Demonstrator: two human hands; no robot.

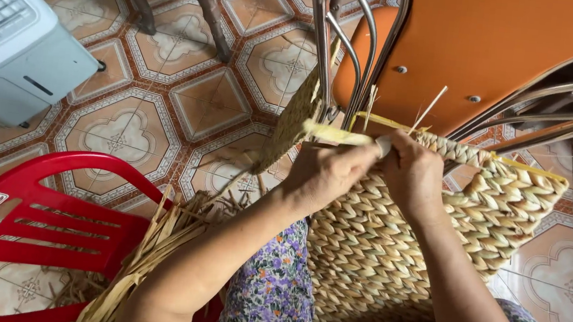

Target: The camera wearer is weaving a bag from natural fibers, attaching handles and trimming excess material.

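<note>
Woven basket: I see it at centre frame, natural straw braid, resting on my lap, its rim tilted toward 1 o'clock.
Straw strand: pale yellow, flat, lying along the rim at 12 o'clock from my hands.
Left hand: fingers curled shut, pinching the strand, forearm running down to 7 o'clock.
Right hand: closed over the rim just beside the left, touching the basket.
Loose straw bundle: at 8 o'clock, over the red plastic chair.
Orange seat: at 1 o'clock, steel legs.
White fan unit: at 10 o'clock.
</note>
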